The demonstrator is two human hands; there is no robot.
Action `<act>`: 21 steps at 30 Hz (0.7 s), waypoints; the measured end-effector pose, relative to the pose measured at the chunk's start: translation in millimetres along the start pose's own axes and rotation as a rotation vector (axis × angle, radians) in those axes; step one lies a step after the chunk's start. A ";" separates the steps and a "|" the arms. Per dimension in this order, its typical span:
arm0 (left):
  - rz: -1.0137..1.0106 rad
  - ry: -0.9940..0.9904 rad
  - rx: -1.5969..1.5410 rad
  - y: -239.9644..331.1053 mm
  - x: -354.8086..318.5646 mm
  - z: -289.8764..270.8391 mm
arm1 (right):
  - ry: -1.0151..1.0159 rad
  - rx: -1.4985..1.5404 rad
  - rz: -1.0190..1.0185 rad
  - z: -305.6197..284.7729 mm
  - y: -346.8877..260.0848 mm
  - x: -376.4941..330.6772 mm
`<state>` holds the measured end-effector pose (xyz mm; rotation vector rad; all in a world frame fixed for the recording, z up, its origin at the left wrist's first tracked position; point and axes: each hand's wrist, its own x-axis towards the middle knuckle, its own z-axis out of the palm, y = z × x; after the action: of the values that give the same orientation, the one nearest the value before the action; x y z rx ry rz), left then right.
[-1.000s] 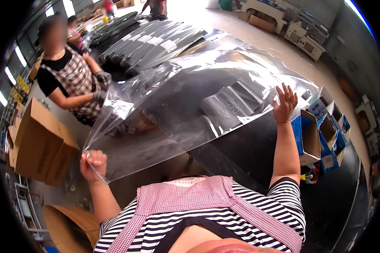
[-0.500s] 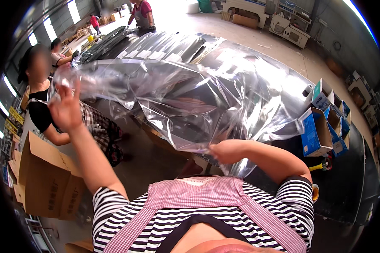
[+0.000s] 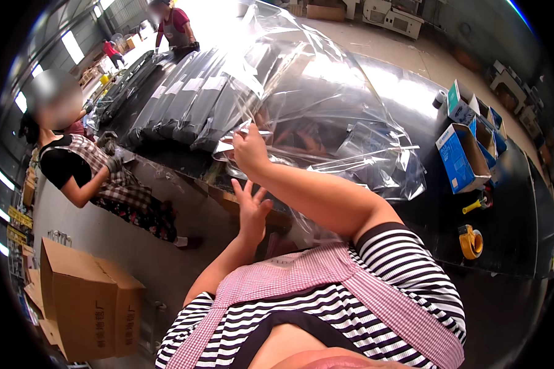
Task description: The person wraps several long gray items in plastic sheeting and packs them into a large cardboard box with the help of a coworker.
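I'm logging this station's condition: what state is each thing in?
Clear plastic sheet: creased, bunched where gripped
Right hand: closed on the sheet
Left hand: open, fingers spread
Dark packs: lying side by side
Blue-and-white boxes: open
Yellow tape dispenser: lying unheld
Yellow-handled tool: lying unheld

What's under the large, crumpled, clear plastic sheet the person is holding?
Through the clear plastic sheet, the flat black tabletop shows, along with what looks like a flat greyish plastic packet. Bunched folds and glare cover the rest, so anything else beneath can't be made out.
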<state>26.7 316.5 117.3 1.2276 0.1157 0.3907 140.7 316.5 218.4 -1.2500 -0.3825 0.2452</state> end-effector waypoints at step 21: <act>-0.125 0.467 -0.319 -10.6 66.9 -108.9 | -0.282 -0.308 -0.356 -71.0 15.6 203.3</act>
<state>59.1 434.4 78.6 0.7937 0.5092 0.5583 355.5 337.5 214.7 -1.4245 -0.9031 0.0565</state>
